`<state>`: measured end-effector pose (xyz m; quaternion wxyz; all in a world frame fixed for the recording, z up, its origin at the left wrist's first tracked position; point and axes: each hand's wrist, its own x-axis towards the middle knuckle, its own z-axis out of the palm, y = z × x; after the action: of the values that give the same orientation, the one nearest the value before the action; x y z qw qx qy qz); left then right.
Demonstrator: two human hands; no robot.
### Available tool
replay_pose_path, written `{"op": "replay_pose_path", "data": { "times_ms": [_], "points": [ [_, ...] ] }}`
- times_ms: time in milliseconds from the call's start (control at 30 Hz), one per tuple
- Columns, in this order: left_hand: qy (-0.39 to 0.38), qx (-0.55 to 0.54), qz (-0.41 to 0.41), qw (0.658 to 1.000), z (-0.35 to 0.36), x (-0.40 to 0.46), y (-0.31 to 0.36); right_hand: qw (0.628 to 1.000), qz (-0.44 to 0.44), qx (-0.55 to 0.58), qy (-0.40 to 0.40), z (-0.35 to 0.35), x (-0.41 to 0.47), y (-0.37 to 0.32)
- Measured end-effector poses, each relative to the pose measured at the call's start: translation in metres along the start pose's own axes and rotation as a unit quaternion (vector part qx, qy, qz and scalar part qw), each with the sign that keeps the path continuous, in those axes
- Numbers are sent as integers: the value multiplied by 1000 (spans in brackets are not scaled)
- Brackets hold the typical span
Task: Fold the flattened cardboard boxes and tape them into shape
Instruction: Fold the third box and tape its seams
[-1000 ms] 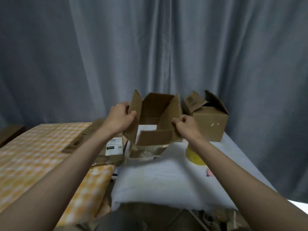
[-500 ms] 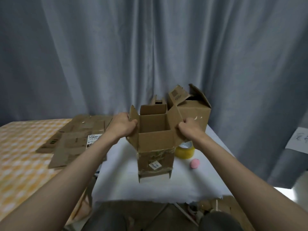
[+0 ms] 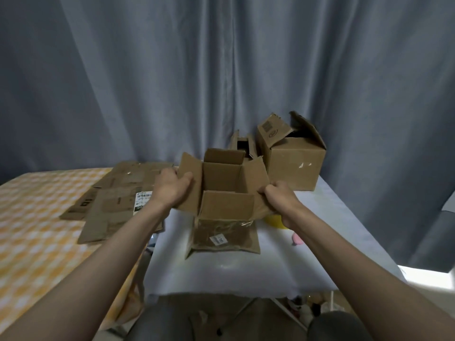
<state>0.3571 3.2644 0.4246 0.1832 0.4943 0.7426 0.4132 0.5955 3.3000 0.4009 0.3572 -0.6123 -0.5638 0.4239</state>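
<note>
A: Box [image 3: 225, 212] orientation?
B: Upright, mouth up, flaps splayed, on white table [image 3: 332, 242] centre.
A: Hands?
B: Left hand [image 3: 172, 189] fingers pinch left flap; right hand [image 3: 279, 198] pinches right flap, arms outstretched.

Box [image 3: 225, 232] side flaps spread wider outward.

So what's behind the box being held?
Behind the held box, gripped by the left hand and right hand, stand a narrow open box and a larger open box. The narrow box's lower part is covered.
</note>
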Motion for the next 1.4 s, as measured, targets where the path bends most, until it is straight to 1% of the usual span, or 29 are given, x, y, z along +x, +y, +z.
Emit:
{"op": "replay_pose_path", "data": {
  "times_ms": [100, 200, 233, 367, 467, 533, 567, 600, 633, 667, 700, 733, 767, 800, 833, 900, 933, 967, 1033, 1100, 1167, 1233, 1300, 1400],
  "points": [
    [16, -11, -2, 1000, 11, -2, -5, 1000, 2, 13, 14, 2, 4, 8],
    [-23, 41, 6, 999, 19, 4, -7, 1000, 14, 1, 5, 8, 5, 15],
    [-34, 43, -7, 998, 19, 7, -9, 1000, 17, 4, 0, 11, 5, 15],
    [-72, -25, -74, 994, 9, 13, -30, 999, 25, 36, -29, 12, 10, -2],
    [-82, -16, -82, 993, 10, 8, -43, 997, 36, 29, -58, 8, 11, 1],
    [-63, 15, -51, 997, 19, 4, -46, 998, 18, -32, -43, 14, 11, 12],
    [-48, 42, -23, 998, 24, 2, -49, 996, -19, -83, -19, 19, 11, 20],
    [-33, 76, 20, 996, 28, 0, -52, 987, -73, -142, 16, 22, 11, 28],
    [-18, 102, 72, 992, 31, -3, -56, 971, -135, -192, 49, 24, 11, 36],
    [-5, 113, 129, 985, 33, -5, -61, 952, -194, -226, 66, 25, 11, 43],
    [0, 111, 189, 976, 34, -8, -66, 938, -237, -245, 61, 26, 12, 49],
    [-3, 100, 242, 965, 34, -10, -71, 932, -256, -255, 40, 26, 14, 54],
    [-12, 76, 279, 957, 34, -13, -75, 931, -257, -258, 16, 27, 15, 57],
    [-29, 37, 292, 955, 34, -16, -76, 934, -248, -257, -7, 27, 17, 60],
    [-49, -8, 280, 959, 34, -19, -76, 936, -240, -255, -25, 25, 19, 60],
    [-104, -91, 217, 966, 30, -20, -76, 938, -236, -248, -51, 21, 20, 56],
    [-134, -109, 196, 965, 27, -19, -76, 941, -233, -236, -62, 19, 20, 54],
    [-162, -99, 184, 964, 23, -17, -76, 947, -225, -216, -71, 17, 20, 52],
    [-197, -39, 177, 964, 18, -15, -74, 964, -191, -160, -91, 14, 18, 49],
    [-190, 25, 172, 966, 17, -13, -70, 968, -172, -145, -112, 13, 16, 44],
    [-186, 54, 173, 966, 20, -10, -64, 951, -183, -215, -129, 13, 15, 41],
    [-201, 65, 171, 962, 21, -4, -57, 925, -200, -295, -136, 12, 15, 41],
    [-227, 74, 165, 957, 21, 7, -46, 911, -207, -326, -142, 12, 16, 42],
    [-274, 128, 185, 935, 20, 22, -25, 908, -202, -336, -149, 11, 16, 40]
  ]
}}
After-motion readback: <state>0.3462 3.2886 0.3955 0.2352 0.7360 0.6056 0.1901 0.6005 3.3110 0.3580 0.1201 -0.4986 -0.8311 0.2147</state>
